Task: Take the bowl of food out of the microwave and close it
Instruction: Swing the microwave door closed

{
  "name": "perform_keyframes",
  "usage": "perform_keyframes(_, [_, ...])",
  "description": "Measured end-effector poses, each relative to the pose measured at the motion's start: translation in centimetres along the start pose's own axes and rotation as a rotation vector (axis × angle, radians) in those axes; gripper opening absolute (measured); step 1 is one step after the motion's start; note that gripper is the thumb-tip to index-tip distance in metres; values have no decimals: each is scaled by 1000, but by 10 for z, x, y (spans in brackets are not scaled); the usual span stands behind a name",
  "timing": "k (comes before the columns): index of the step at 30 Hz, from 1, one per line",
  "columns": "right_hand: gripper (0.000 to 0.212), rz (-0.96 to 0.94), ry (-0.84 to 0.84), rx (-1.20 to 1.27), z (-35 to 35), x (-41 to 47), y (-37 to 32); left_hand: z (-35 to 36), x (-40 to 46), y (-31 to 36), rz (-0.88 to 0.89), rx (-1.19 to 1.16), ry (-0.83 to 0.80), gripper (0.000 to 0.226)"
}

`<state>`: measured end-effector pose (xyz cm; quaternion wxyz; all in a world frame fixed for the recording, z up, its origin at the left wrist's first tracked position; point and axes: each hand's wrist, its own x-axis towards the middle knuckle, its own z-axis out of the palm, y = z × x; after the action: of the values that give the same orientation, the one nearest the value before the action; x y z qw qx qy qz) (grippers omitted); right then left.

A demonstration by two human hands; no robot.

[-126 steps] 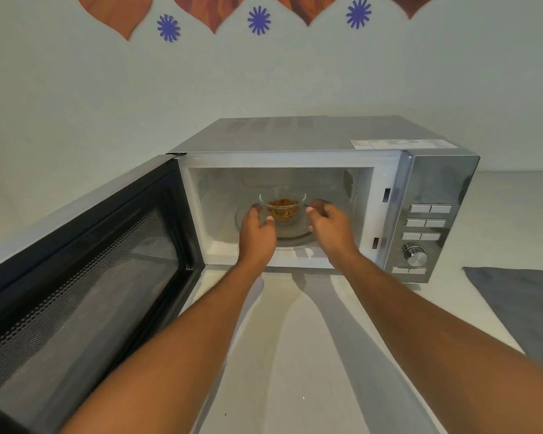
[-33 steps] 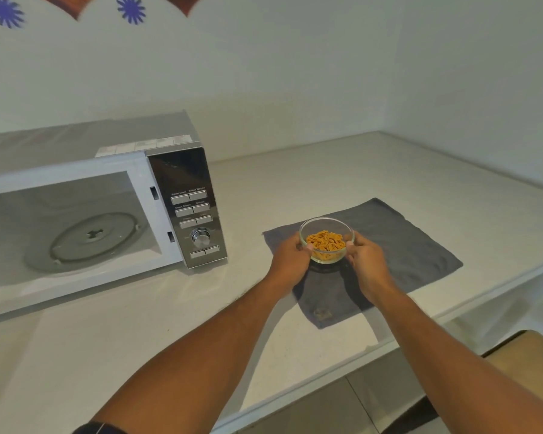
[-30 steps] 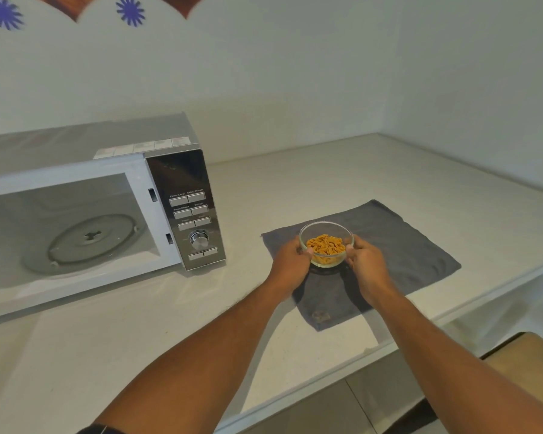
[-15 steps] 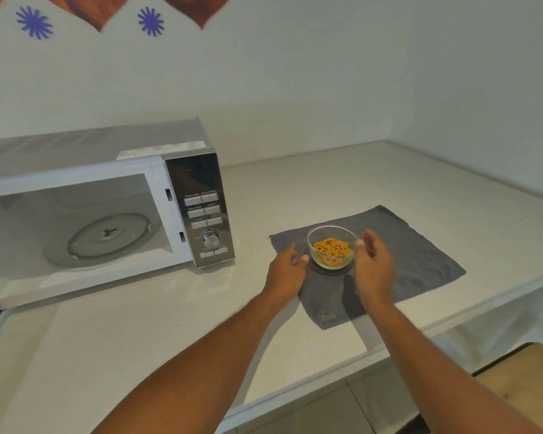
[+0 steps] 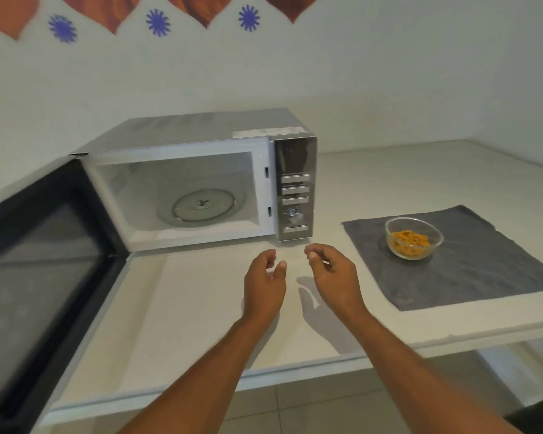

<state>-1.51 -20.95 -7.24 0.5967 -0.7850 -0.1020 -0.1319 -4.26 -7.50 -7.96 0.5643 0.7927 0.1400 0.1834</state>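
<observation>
A clear glass bowl (image 5: 413,238) of orange food stands on a grey cloth (image 5: 470,270) at the right of the counter. The silver microwave (image 5: 201,133) sits at the back, its cavity holding only the glass turntable (image 5: 201,208). Its black-framed door (image 5: 41,264) hangs wide open to the left. My left hand (image 5: 264,283) and my right hand (image 5: 334,277) hover side by side above the counter, just in front of the microwave's control panel (image 5: 295,189). Both hands are empty, fingers loosely curled and apart.
The white counter (image 5: 201,308) ends in a front edge below my forearms, with tiled floor beneath. A wall corner closes off the far right. The open door takes up the left side of the view.
I set the bowl on the grey cloth and let go with both hands. My hands have drawn back leftwards, and my view has swung left so the open door shows again.
</observation>
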Motion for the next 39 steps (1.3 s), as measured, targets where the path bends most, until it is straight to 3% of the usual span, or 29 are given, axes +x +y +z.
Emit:
perform_keyframes(12, [20,-231,-295,16,140,-64,-107,-174,-57,-20,39,-29,275,64])
perform_keyframes(19, [25,-517,-389,59,204,-93,-190,-231,-84,-29,75,-20,390,75])
perform_keyframes(25, [33,-734,-482,207,231,-112,-278,-251,-97,-30,195,-124,435,75])
perform_keyframes(30, [31,-938,-704,51,244,-128,-306,-251,-104,-20,180,-205,403,76])
perform_keyframes(36, [40,-876,-682,124,236,-125,-299,-234,-113,-15,191,-284,308,68])
perform_keyframes(39, [32,-792,-656,252,218,-117,-284,-212,-115,-21,128,-210,258,58])
